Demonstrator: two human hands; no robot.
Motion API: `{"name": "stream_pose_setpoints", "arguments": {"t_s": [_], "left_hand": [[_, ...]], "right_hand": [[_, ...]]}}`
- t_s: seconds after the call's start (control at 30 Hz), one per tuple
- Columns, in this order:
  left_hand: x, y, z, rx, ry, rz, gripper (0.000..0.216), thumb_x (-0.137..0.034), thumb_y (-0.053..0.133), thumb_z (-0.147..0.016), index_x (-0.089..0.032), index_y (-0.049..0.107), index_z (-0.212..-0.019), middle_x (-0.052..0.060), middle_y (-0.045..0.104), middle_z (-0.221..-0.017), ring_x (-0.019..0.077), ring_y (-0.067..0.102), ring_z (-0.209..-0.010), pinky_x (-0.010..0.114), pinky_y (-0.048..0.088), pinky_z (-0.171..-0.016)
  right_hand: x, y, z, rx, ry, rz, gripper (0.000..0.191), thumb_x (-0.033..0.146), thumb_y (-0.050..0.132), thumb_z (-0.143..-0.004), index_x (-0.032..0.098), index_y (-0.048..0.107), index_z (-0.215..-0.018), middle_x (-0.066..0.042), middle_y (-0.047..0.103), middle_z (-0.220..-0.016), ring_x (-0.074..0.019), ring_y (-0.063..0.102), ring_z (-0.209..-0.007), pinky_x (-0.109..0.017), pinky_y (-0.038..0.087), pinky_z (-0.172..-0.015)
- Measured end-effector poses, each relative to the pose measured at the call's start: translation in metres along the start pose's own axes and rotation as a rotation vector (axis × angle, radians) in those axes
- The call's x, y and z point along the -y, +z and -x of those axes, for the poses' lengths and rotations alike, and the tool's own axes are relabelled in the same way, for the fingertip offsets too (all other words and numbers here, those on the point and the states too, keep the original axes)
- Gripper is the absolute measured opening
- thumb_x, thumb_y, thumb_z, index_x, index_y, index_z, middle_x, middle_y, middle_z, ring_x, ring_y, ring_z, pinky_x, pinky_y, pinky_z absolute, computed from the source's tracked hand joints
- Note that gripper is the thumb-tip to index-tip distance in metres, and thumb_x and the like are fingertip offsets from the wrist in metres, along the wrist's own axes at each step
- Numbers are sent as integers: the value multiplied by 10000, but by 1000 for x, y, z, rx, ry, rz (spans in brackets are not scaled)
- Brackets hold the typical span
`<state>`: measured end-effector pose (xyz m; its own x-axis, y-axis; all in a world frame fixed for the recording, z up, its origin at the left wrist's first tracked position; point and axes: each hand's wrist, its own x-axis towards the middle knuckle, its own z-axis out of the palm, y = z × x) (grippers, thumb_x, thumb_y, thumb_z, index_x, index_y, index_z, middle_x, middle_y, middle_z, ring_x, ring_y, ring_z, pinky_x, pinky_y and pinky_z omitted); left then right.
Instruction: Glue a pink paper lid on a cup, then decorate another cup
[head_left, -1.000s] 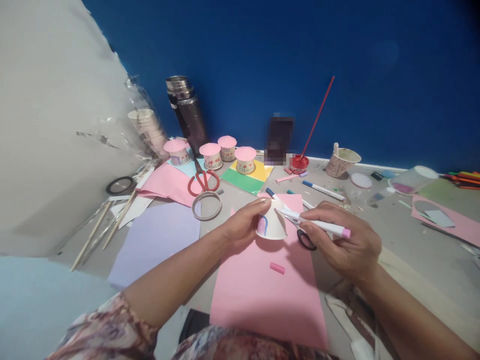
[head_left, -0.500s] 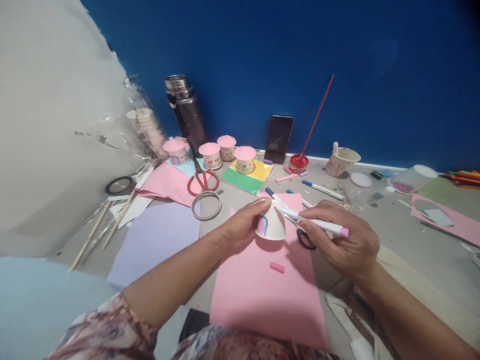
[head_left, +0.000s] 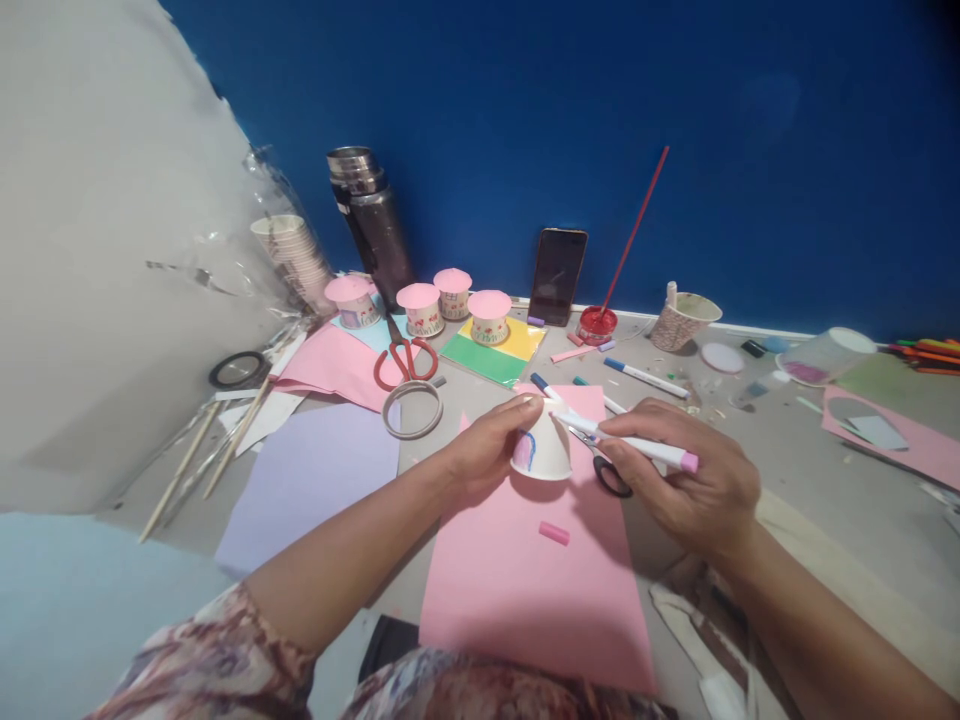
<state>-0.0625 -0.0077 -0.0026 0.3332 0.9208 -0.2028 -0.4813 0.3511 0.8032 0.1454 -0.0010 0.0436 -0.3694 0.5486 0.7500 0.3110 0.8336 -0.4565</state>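
Note:
A small white paper cup stands upside down on a pink sheet, with blue and pink marks on its left side. My left hand curls round the cup and steadies it from the left and top. In my right hand is a white marker with a pink end, pinched between the fingers, its tip touching the cup's right side. The marker's pink cap lies on the pink sheet just below the cup. Small scissors lie partly hidden under my right hand.
Behind stand four pink-topped decorated cups, red scissors, a tape ring, a dark flask, a phone against the blue wall, a red paint pot with a stick, loose markers and coloured papers.
Almost nothing differs. Both hands stay on the cup and marker; the marker tip has shifted very slightly on the cup.

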Motion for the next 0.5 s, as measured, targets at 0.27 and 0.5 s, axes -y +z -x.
{"name": "stream_pose_setpoints", "arguments": {"t_s": [0.27,0.5], "left_hand": [[0,0,0,-27,-1,52,373,-482,813,-847,-163,743,-1027,78,719,-1001,231,658,-932,338,494,-872],[1,-2,0,-50,-3,60,386,-477,835,-829,-153,734,-1013,64,715,-972,218,653,-899,327,491,-842]], "right_hand": [[3,-2,-2,27,-17,-37,149,85,685,-905,217,752,-920,-21,755,-690,-166,643,-566,-320,503,-576],[4,0,-3,23,-77,-46,152,43,682,-889,186,727,-910,-31,760,-723,-154,649,-604,-298,520,-601]]}}
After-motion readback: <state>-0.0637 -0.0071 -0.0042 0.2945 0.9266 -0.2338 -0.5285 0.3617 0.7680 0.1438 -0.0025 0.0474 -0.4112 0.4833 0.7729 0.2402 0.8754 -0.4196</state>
